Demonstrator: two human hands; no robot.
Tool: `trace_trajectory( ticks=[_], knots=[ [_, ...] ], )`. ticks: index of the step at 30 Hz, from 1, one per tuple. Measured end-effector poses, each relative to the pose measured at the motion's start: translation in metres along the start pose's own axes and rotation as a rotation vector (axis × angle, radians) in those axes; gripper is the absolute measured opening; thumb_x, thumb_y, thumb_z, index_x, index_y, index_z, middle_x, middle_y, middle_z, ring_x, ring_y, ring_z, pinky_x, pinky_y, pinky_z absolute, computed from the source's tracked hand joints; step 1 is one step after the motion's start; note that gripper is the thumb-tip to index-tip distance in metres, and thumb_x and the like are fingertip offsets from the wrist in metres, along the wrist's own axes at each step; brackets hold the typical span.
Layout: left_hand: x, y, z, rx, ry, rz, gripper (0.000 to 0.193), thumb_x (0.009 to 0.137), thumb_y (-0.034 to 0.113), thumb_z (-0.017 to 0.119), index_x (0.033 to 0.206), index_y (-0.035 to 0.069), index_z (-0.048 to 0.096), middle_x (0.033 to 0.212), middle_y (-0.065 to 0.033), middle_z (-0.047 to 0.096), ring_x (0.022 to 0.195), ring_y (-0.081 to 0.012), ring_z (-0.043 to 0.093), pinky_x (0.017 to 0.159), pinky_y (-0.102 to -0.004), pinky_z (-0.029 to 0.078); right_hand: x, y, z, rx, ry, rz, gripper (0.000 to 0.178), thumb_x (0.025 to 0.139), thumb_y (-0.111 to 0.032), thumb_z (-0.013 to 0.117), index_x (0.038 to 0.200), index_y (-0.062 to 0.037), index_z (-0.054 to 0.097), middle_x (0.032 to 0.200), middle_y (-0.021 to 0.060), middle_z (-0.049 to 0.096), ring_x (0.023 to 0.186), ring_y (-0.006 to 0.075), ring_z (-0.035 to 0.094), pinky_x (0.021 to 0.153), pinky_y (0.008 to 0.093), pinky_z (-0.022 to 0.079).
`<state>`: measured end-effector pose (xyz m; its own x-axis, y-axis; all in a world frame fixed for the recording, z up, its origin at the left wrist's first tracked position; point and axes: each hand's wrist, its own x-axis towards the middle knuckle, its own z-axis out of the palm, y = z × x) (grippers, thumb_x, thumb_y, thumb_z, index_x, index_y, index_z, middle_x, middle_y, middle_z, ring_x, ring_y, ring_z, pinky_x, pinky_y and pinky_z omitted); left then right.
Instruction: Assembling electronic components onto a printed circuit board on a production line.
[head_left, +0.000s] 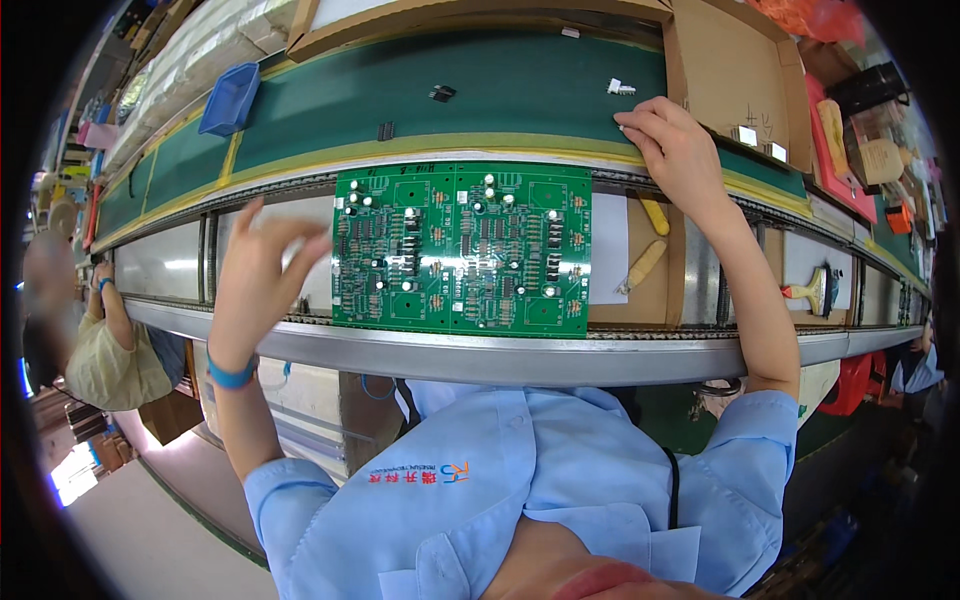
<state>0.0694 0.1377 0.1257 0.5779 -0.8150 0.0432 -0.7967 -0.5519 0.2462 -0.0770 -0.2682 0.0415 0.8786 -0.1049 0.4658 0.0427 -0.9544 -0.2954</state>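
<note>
While the left hand (256, 280), blurred, stands at the left of centre in the frame, its fingers curve loosely with the thumb apart, and nothing can be made out in its grasp. Its fingertips are just beside the left edge of a rectangular green printed circuit board (462, 250); whether they touch it cannot be told. A blue wristband (232, 375) circles the wrist below.

The board lies flat in the centre of the frame, spanning two silver metal conveyor rails (480, 366), and carries two matching groups of parts, among them white-topped round capacitors (490, 181) and black upright components (554, 236).

At the upper right of centre, the right hand (680, 155) is closed at the fingertips in a pinch on a small white piece (620, 127), held over the near edge of a long dark-green work surface (540, 90). Just above those fingertips lies a little cluster of white plastic connectors (621, 88). Two small black pin-like parts (441, 94) rest farther left on the same surface, and an open blue plastic bin (229, 98) sits at the upper left.

To the right of the board, two yellow-handled tools (647, 264) lie between the rails, with a flat wooden-handled brush (820, 291) farther right. An open brown cardboard box (735, 70) fills part of the upper right.
</note>
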Motion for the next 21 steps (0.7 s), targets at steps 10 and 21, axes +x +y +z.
trace_trajectory(
  ticks=[10,21],
  knots=[
    [0.220,0.104,0.098,-0.269,0.359,0.572,0.022,0.090,0.020,0.062,0.091,0.001,0.072,0.098,-0.0141,0.068,0.083,-0.0284,0.062,0.083,-0.0414,0.045,0.000,0.006,0.011,0.051,0.051,-0.011,0.015,0.087,-0.014,0.067,0.100,-0.0095,0.074,0.093,0.0085,0.063,0.087,0.0274,0.063,0.076,0.0365,0.051],
    [0.248,0.125,0.121,-0.164,0.240,0.466,0.016,0.087,0.018,0.064,0.092,0.004,0.069,0.089,-0.0167,0.066,0.088,-0.0343,0.063,0.083,-0.0442,0.048,-0.037,-0.066,-0.022,0.322,-0.276,0.023,0.036,0.079,-0.008,0.072,0.112,-0.0080,0.060,0.092,0.0084,0.065,0.084,0.0271,0.064,0.071,0.0370,0.051]
  ],
)
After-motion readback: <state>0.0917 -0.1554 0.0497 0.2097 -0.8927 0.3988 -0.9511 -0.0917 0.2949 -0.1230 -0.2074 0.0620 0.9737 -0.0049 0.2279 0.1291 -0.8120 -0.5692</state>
